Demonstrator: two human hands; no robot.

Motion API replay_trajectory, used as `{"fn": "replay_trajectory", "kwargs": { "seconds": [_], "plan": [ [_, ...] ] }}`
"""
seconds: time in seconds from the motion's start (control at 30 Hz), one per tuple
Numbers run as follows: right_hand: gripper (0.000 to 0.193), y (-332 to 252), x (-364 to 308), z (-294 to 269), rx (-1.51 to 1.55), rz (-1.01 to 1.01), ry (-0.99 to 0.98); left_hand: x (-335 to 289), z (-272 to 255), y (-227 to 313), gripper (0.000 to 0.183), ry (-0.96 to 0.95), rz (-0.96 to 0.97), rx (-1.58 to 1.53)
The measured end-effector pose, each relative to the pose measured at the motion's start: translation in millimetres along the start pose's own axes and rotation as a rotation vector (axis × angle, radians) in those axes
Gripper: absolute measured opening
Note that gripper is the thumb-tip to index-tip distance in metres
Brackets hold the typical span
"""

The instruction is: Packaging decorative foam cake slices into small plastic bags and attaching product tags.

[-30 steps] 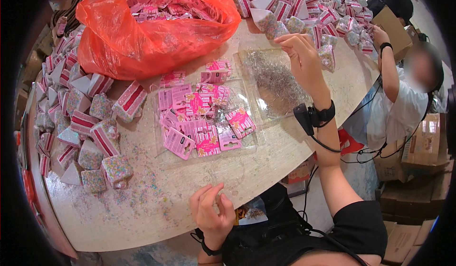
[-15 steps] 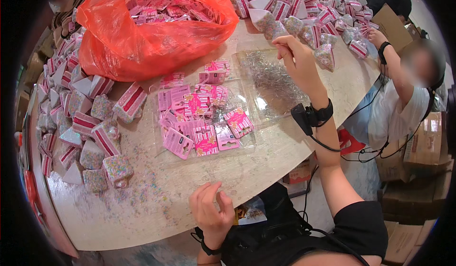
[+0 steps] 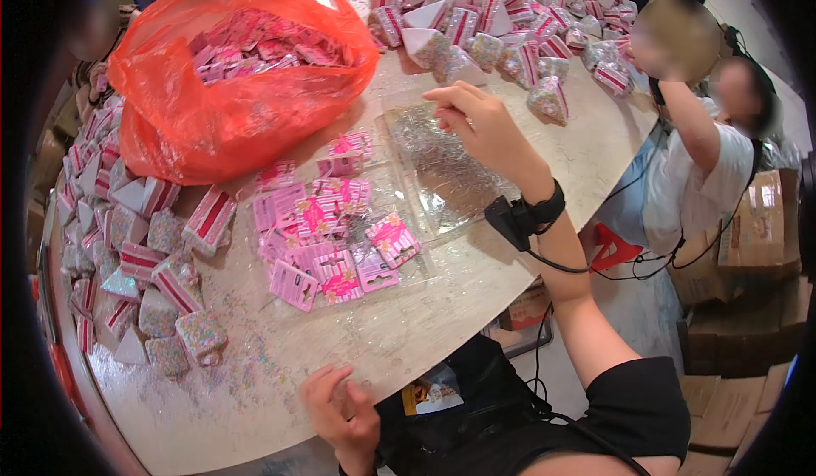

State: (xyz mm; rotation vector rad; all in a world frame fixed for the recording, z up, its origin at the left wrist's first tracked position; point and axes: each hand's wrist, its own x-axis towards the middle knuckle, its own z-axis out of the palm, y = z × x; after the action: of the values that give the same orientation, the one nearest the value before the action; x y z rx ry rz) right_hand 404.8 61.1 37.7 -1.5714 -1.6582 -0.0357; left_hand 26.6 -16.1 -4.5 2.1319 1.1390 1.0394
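Observation:
My right hand [image 3: 486,127] is above a clear tray [image 3: 438,231] of thin, see-through plastic strands [image 3: 450,166]. Its fingers are bent and drawn together; anything between the fingertips is too small to make out. Near the table's front edge, my left hand [image 3: 342,412] has loosely curled fingers, the thumb apart from them, and nothing visible in its grasp. Between the hands, pink printed hang cards [image 3: 340,246] lie in a loose heap on a clear plastic sheet or tray, some overlapping, some face down.
A red plastic bag [image 3: 246,127] full of pink cards stands at the far left. Glittery cake-slice-shaped pieces [image 3: 157,263] pile up along the left, with another pile [image 3: 501,25] at the back. Glitter is scattered on the table [image 3: 280,416]. A co-worker [image 3: 697,144] sits at the right near cardboard boxes [image 3: 752,229].
The view has shifted, so the table's things sit further left. My right hand stays over the strands, its fingers pointing more to the left. The co-worker's hand has risen.

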Motion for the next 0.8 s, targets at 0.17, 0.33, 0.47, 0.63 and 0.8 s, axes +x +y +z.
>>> {"fn": "replay_trajectory", "kwargs": {
  "seconds": [0.17, 0.33, 0.47, 0.63, 0.8],
  "plan": [
    [0.014, 0, 7, 14, 0.055, -0.112, -0.007, 3, -26, -21, 0.022, 0.064, -0.002, 0.19],
    [0.011, 8, 0, 12, 0.005, -0.143, -0.052, 36, -59, -16, 0.028, 0.213, 0.057, 0.519],
    [0.011, 7, -8, 13, 0.075, -0.096, -0.121, 74, -84, -17, 0.037, 0.198, 0.035, 0.597],
    [0.015, -1, -8, 12, 0.097, -0.114, -0.181, 109, -94, -47, 0.055, -0.22, 0.051, 0.922],
    [0.016, -6, -6, 7, 0.029, -0.118, -0.163, 110, -99, -72, 0.057, -0.253, 0.097, 0.875]
  ]
}}
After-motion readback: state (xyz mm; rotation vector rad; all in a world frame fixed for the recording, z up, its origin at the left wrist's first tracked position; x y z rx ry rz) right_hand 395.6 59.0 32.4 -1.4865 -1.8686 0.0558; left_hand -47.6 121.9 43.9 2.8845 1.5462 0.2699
